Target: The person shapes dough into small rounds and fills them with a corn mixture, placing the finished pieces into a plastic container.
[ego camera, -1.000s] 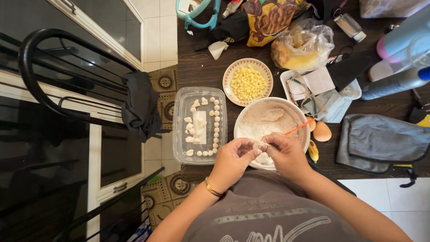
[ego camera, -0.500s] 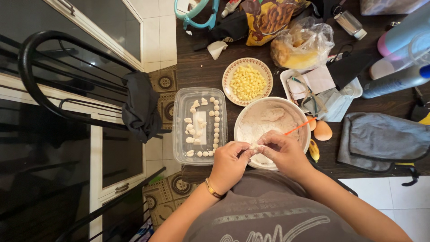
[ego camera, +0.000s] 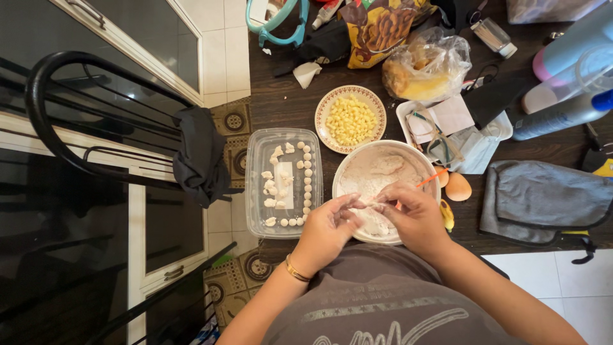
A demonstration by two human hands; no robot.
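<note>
A dark wooden desk (ego camera: 287, 105) carries everything. Near its front edge stands a white bowl (ego camera: 345, 167) of flour; at its nine o'clock, just beside it, lies a clear plastic tray (ego camera: 255, 191) with small dough pieces. At the bowl's twelve o'clock sits a patterned plate (ego camera: 350, 119) of yellow bits. At three o'clock lie an egg (ego camera: 458, 186) and, farther right, a folded grey cloth (ego camera: 549, 201). At two o'clock is a white tray (ego camera: 408, 115) with papers and glasses. Toward one o'clock rest a plastic bag (ego camera: 426, 66), a snack bag (ego camera: 377, 29) and bottles (ego camera: 562, 112)
</note>
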